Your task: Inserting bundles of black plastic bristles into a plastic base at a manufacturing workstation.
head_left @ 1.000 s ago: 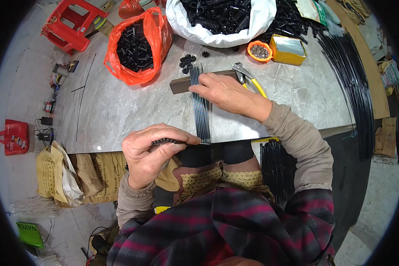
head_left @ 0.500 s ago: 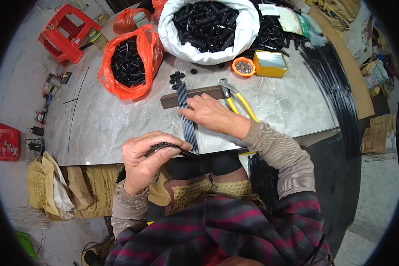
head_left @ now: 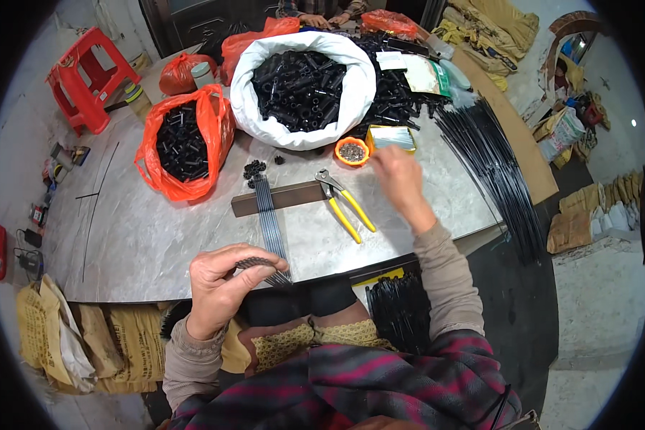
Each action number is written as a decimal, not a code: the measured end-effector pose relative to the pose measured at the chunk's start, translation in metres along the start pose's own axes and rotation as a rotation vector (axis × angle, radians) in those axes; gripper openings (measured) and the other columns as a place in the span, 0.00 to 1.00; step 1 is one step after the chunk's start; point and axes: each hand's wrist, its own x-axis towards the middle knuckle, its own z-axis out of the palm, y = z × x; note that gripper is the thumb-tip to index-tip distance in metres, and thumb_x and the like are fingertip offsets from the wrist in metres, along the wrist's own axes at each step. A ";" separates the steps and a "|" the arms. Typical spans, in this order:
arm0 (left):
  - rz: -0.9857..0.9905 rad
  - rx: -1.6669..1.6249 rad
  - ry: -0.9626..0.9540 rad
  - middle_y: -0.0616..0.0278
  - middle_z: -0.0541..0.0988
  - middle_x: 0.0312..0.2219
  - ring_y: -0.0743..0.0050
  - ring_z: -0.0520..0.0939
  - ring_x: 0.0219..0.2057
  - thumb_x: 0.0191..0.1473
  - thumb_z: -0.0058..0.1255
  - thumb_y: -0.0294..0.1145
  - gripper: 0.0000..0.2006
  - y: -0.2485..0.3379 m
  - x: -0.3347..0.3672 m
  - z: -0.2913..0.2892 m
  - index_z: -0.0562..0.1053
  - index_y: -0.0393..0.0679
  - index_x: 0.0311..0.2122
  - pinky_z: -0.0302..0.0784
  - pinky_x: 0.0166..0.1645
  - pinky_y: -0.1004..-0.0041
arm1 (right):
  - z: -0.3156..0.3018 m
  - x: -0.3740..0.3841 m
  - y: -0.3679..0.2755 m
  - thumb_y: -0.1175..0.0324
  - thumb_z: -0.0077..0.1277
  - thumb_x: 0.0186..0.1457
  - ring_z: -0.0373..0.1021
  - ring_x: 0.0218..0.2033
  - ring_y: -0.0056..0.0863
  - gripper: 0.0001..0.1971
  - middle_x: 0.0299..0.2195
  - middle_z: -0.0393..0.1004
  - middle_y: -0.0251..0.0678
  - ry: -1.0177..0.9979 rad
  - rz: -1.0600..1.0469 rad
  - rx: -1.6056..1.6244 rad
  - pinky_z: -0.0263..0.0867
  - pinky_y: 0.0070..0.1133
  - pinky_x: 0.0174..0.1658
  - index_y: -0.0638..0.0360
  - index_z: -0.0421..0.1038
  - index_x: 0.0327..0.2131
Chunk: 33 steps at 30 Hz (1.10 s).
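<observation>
Marbled grey counter (head_left: 158, 251) fills the middle of a pale-walled room, with a red plastic stool (head_left: 92, 79) beyond its far left and another person's hand (head_left: 314, 20) at the far edge. Across it stand a white sack (head_left: 358, 72) and an open red bag (head_left: 220, 132), both filled with short black tubes. Long black rods (head_left: 491, 168) lie bunched along the right side.

Near the front, a row of thin rods (head_left: 269, 218) runs over a brown bar (head_left: 294, 197), its far ends close to a cluster of small black pieces (head_left: 254, 170). Yellow-handled pliers (head_left: 347, 208) lie with their head at the bar's right end.

At the near edge, the left hand (head_left: 226, 287) has a narrow grip, thumb and fingers pinching a dark ridged bundle (head_left: 254, 263); whether that joins the row beside it is hard to tell. The right hand (head_left: 400, 179) is in front of a yellow box (head_left: 392, 137), near an orange bowl (head_left: 352, 152) of small metallic bits; its fingers are blurred, so I cannot tell whether its grip holds anything.
</observation>
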 end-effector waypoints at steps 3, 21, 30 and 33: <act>0.010 -0.013 -0.010 0.50 0.84 0.30 0.65 0.86 0.33 0.51 0.56 0.16 0.04 -0.001 0.001 0.000 0.79 0.30 0.33 0.82 0.41 0.71 | -0.004 0.033 0.036 0.68 0.59 0.51 0.73 0.29 0.42 0.05 0.28 0.74 0.40 0.014 -0.043 -0.115 0.68 0.36 0.30 0.57 0.75 0.28; -0.029 -0.038 -0.004 0.51 0.84 0.32 0.66 0.86 0.36 0.53 0.56 0.16 0.07 0.002 -0.004 0.002 0.79 0.29 0.38 0.81 0.44 0.72 | 0.004 0.059 0.071 0.74 0.51 0.48 0.72 0.35 0.41 0.02 0.30 0.72 0.40 -0.060 -0.250 -0.208 0.70 0.37 0.35 0.59 0.73 0.25; -0.045 -0.232 -0.022 0.53 0.84 0.33 0.69 0.85 0.37 0.55 0.55 0.19 0.08 -0.002 0.003 -0.001 0.78 0.30 0.41 0.81 0.45 0.73 | -0.072 0.049 -0.036 0.73 0.53 0.61 0.70 0.31 0.16 0.05 0.30 0.74 0.30 -0.151 -0.022 0.643 0.67 0.17 0.35 0.64 0.71 0.38; -0.059 -0.284 -0.013 0.53 0.84 0.34 0.68 0.86 0.38 0.55 0.55 0.19 0.08 -0.007 0.002 -0.001 0.78 0.30 0.41 0.81 0.46 0.72 | -0.105 0.032 -0.093 0.76 0.52 0.60 0.69 0.30 0.14 0.03 0.30 0.73 0.29 -0.367 -0.041 0.978 0.65 0.13 0.34 0.65 0.72 0.36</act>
